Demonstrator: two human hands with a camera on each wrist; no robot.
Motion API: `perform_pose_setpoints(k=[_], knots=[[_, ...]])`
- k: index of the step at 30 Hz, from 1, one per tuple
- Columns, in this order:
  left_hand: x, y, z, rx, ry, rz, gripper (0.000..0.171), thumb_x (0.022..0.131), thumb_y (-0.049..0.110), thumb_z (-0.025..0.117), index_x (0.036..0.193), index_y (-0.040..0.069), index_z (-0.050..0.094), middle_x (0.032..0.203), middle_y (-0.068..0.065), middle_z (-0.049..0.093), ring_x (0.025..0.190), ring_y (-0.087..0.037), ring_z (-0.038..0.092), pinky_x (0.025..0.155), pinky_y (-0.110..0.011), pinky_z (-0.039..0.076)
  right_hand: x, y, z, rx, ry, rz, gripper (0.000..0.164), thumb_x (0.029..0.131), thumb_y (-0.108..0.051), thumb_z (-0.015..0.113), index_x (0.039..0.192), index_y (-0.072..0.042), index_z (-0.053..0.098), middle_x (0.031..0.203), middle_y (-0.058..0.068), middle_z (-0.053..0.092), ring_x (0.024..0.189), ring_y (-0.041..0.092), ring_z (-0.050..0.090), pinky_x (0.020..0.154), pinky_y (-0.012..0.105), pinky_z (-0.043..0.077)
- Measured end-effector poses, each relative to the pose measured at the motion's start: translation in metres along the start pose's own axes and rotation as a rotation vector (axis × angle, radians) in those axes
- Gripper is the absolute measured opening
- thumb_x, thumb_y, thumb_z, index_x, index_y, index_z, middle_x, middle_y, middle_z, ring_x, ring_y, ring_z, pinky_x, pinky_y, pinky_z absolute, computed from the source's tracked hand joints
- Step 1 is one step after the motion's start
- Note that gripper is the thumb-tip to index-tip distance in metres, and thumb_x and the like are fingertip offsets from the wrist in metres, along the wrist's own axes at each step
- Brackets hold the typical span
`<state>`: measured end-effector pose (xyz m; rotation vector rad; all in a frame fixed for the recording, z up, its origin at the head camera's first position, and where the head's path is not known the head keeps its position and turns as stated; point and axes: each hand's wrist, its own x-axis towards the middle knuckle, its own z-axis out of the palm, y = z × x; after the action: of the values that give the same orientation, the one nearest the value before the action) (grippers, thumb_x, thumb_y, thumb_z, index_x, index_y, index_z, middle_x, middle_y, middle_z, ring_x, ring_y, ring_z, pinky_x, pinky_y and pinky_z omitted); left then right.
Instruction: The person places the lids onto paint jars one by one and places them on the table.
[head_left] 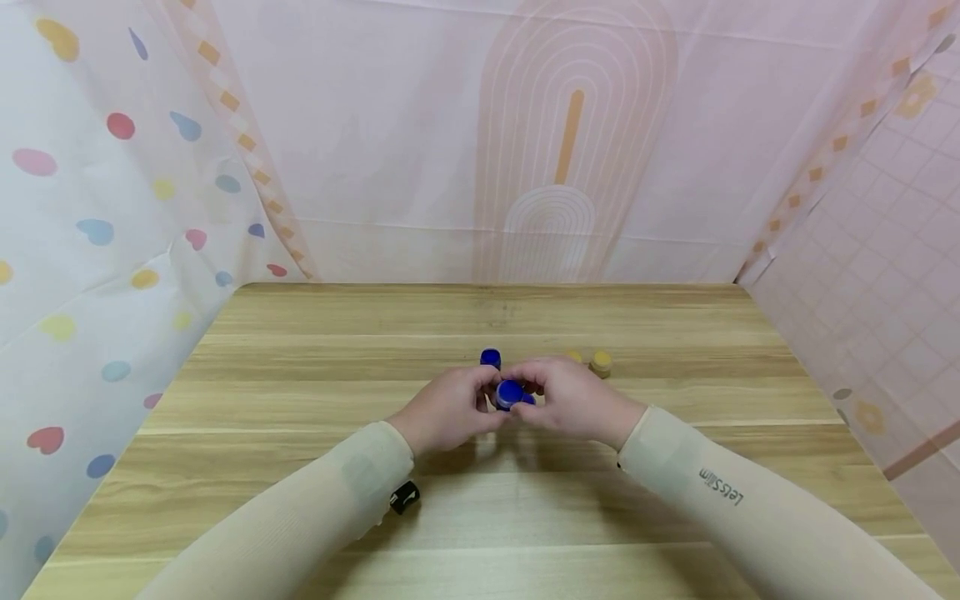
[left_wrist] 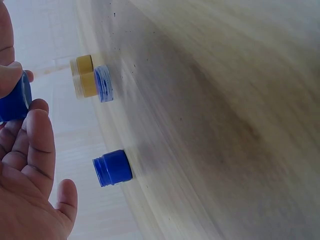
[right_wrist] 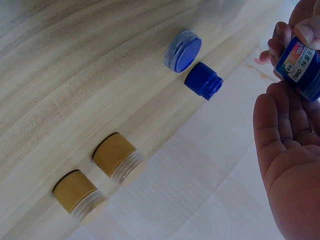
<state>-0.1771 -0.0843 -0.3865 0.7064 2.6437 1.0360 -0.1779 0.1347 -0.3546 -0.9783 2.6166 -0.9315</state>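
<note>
Your left hand (head_left: 450,408) is grasping the held blue jar (head_left: 510,392), centre of the head frame. Your right hand (head_left: 573,402) is on it too, thumb and fingers pinching from the other side. Jar is up off the worktop (head_left: 300,367); in the right wrist view it sits at the upper right edge, label with "deli" facing the camera; in the left wrist view, left edge, partly cut off.

Just past your hands, near mid-frame in the head view, an uncapped blue jar (right_wrist: 203,80) stands upright, threaded neck showing in the right wrist view. Loose blue lid (right_wrist: 183,51) lies near it, upper centre of that view, flat face up. Lower left there: one yellow jar (right_wrist: 116,156) and a second yellow jar (right_wrist: 76,192), both upright and lidded, just beside each other; your right hand partly hides one of them in the head view.

Pale sleeves (head_left: 292,517) on both your arms, lettering on the right one. Small black item (head_left: 405,497) beside the left cuff. Patterned cloth (head_left: 360,125) fills the upper frame.
</note>
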Motion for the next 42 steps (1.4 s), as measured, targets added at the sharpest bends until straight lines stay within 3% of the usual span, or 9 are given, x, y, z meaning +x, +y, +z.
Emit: perform_pose_setpoints(k=[8, 10, 16, 23, 32, 40, 42], knots=[[0.0005, -0.0004, 0.0002, -0.008, -0.009, -0.011, 0.021, 0.093, 0.020, 0.080, 0.110, 0.015, 0.068, 0.086, 0.004, 0.066, 0.073, -0.013, 0.062, 0.066, -0.030, 0.053, 0.0003, -0.0016, 0.0037, 0.018, 0.017, 0.026, 0.038, 0.096, -0.013, 0.076, 0.133, -0.007, 0.069, 0.125, 0.006, 0.075, 0.109, 0.017, 0.071, 0.096, 0.036, 0.060], [0.0007, -0.0012, 0.0008, 0.001, -0.011, -0.011, 0.022, 0.093, 0.020, 0.079, 0.112, 0.014, 0.068, 0.086, 0.004, 0.065, 0.073, -0.013, 0.061, 0.066, -0.030, 0.053, 0.0000, -0.0019, 0.0057, 0.029, 0.032, 0.034, 0.035, 0.095, -0.014, 0.078, 0.129, -0.007, 0.071, 0.119, 0.005, 0.076, 0.103, 0.014, 0.071, 0.093, 0.037, 0.061], [0.0002, -0.0032, 0.0027, 0.006, -0.007, -0.004, 0.023, 0.093, 0.018, 0.077, 0.114, 0.014, 0.069, 0.088, 0.004, 0.066, 0.075, -0.013, 0.062, 0.068, -0.030, 0.053, -0.0010, -0.0018, 0.0094, -0.001, 0.081, 0.040, 0.027, 0.092, -0.023, 0.083, 0.112, -0.008, 0.072, 0.098, -0.001, 0.074, 0.088, 0.012, 0.068, 0.078, 0.026, 0.058], [0.0006, -0.0032, 0.0015, 0.012, 0.004, -0.009, 0.022, 0.093, 0.023, 0.080, 0.111, 0.017, 0.068, 0.086, 0.006, 0.067, 0.074, -0.011, 0.063, 0.067, -0.029, 0.053, -0.0020, 0.0024, 0.0046, 0.000, 0.049, -0.011, 0.042, 0.094, -0.018, 0.079, 0.133, -0.008, 0.069, 0.119, 0.003, 0.076, 0.100, 0.014, 0.069, 0.090, 0.039, 0.061], [0.0011, -0.0021, 0.0011, 0.007, 0.006, 0.019, 0.022, 0.093, 0.020, 0.080, 0.111, 0.015, 0.069, 0.087, 0.005, 0.067, 0.075, -0.011, 0.063, 0.067, -0.029, 0.054, -0.0020, 0.0009, 0.0035, -0.027, 0.054, -0.022, 0.039, 0.095, -0.014, 0.075, 0.133, -0.008, 0.070, 0.121, 0.005, 0.076, 0.104, 0.014, 0.070, 0.092, 0.034, 0.060], [0.0007, -0.0027, 0.0017, 0.020, -0.016, -0.005, 0.025, 0.093, 0.020, 0.078, 0.116, 0.016, 0.069, 0.091, 0.005, 0.066, 0.077, -0.012, 0.061, 0.068, -0.029, 0.053, -0.0028, -0.0013, 0.0091, 0.001, 0.100, 0.029, 0.024, 0.092, -0.026, 0.083, 0.108, -0.011, 0.073, 0.095, -0.004, 0.073, 0.086, 0.008, 0.066, 0.077, 0.024, 0.055], [0.0007, -0.0027, 0.0016, 0.020, -0.015, -0.006, 0.025, 0.093, 0.020, 0.078, 0.116, 0.016, 0.069, 0.090, 0.006, 0.066, 0.077, -0.012, 0.061, 0.068, -0.029, 0.053, -0.0030, -0.0010, 0.0092, -0.010, 0.108, 0.027, 0.027, 0.092, -0.028, 0.084, 0.110, -0.010, 0.073, 0.096, -0.003, 0.073, 0.087, 0.010, 0.067, 0.077, 0.025, 0.055]])
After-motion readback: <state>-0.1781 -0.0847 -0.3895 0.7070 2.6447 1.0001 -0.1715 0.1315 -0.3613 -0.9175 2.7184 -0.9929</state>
